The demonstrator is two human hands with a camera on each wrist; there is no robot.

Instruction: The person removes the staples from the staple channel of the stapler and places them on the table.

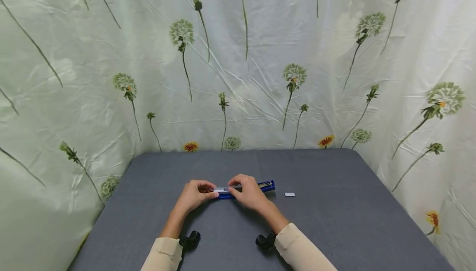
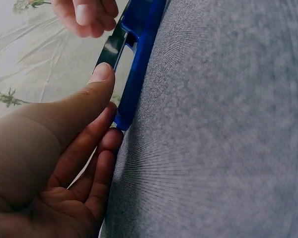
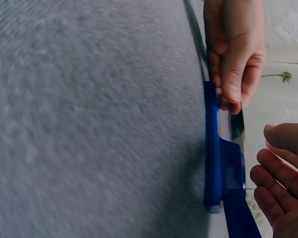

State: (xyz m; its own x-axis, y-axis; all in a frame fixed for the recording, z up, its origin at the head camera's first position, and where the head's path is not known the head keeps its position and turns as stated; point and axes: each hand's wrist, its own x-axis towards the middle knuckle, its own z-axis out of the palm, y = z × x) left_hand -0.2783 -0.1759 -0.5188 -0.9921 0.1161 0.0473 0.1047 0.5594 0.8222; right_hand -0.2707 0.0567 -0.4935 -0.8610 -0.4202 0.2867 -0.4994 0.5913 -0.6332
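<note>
A blue stapler [image 1: 267,186] lies on the grey cloth with its top swung back to the right, baring the metal magazine. My left hand [image 1: 193,196] pinches the stapler's left end. In the left wrist view, the thumb [image 2: 103,74] presses the dark metal magazine and the other fingertips sit at the end of the blue base [image 2: 134,89]. My right hand [image 1: 247,192] hovers over the stapler's middle. Seen from the right wrist, its fingers [image 3: 275,171] are loosely bent and apart from the stapler, with nothing between them.
A small pale grey rectangular piece [image 1: 289,194] lies on the table right of the stapler. Black wrist mounts [image 1: 191,240] show beneath both forearms. A flower-printed curtain [image 1: 260,97] hangs behind the table [image 1: 334,229] and down both sides.
</note>
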